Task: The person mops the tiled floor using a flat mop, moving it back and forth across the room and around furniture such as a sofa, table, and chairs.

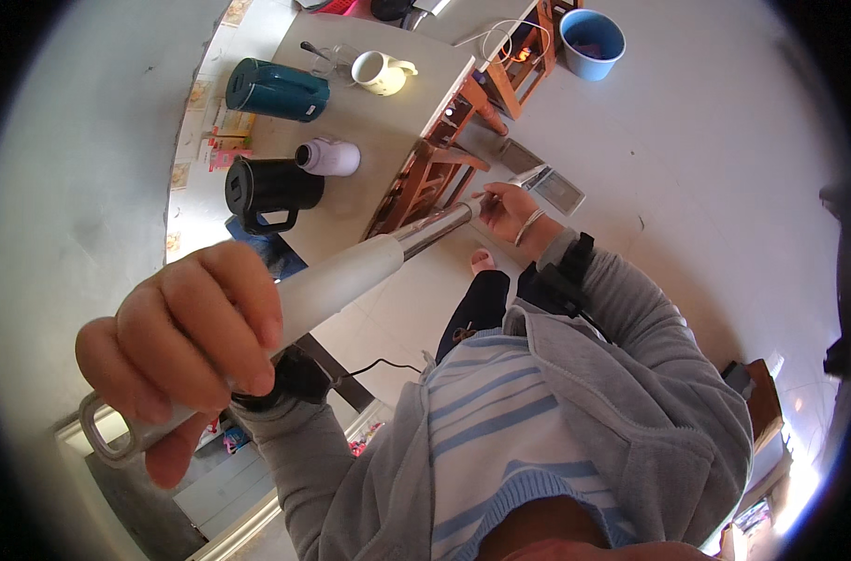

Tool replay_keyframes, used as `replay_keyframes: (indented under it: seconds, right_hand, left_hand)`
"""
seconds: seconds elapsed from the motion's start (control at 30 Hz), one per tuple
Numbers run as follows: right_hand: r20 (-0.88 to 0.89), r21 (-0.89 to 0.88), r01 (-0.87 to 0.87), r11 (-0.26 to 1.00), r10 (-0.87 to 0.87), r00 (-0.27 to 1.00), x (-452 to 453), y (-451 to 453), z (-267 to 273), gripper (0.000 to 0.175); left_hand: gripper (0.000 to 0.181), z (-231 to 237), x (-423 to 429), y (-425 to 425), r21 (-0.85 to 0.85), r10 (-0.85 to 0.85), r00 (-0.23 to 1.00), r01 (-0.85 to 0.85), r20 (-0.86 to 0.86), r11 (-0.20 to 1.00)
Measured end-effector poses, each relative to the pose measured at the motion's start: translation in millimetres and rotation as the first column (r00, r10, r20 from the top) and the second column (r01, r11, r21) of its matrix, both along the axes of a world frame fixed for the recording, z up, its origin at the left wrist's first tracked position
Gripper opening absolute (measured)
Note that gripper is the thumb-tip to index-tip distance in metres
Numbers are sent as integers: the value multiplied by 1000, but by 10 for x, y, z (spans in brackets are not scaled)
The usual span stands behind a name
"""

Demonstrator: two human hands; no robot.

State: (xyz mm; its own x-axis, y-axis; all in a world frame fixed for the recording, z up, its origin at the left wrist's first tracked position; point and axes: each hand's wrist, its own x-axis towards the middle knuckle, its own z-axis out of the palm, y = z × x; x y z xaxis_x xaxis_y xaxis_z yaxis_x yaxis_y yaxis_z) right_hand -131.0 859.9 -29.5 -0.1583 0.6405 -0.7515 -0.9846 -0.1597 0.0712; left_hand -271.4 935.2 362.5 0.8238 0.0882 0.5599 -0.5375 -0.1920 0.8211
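Note:
My left hand (187, 329) is wrapped around the pale plastic grip of a mop handle (341, 284), just above its hanging loop (106, 435). Farther down, my right hand (506, 210) holds the metal part of the pole, near a light collar. A bracelet circles that wrist. Past the right hand, the pole runs down to a flat, two-part mop head (562, 191) on the floor. My right hand partly hides the lower pole.
On the table (369, 203) at left stand a teal jug (278, 90), a black jug (278, 193), a lilac bottle (331, 156) and a cream mug (380, 73). A wooden stool (429, 179) is beneath its edge. A blue bucket (592, 45) stands farther off.

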Motion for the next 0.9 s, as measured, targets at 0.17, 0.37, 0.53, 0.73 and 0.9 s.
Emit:
replay_keyframes:
  seconds: [0.17,0.37,0.53,0.73,0.9]
  right_hand:
    - [15,38,-46,998,46,999,5,48,122,11]
    - [47,120,-119,986,114,992,-23,133,145,11]
    - [45,214,-71,974,63,997,-40,473,-3,9]
    - [166,303,-260,917,218,962,68,936,-292,17]
    - [213,343,-323,882,262,941,179,1133,-699,30]
  left_hand:
    - [39,68,81,-54,6,21,998,-22,56,1000]
    - [44,63,37,-157,32,32,999,-33,12,999]
    - [43,42,167,-103,155,-41,998,48,-51,987]
    - [41,-309,562,129,203,-163,986,167,-34,965]
    - [29,-763,757,77,-27,117,992,-119,-44,993]
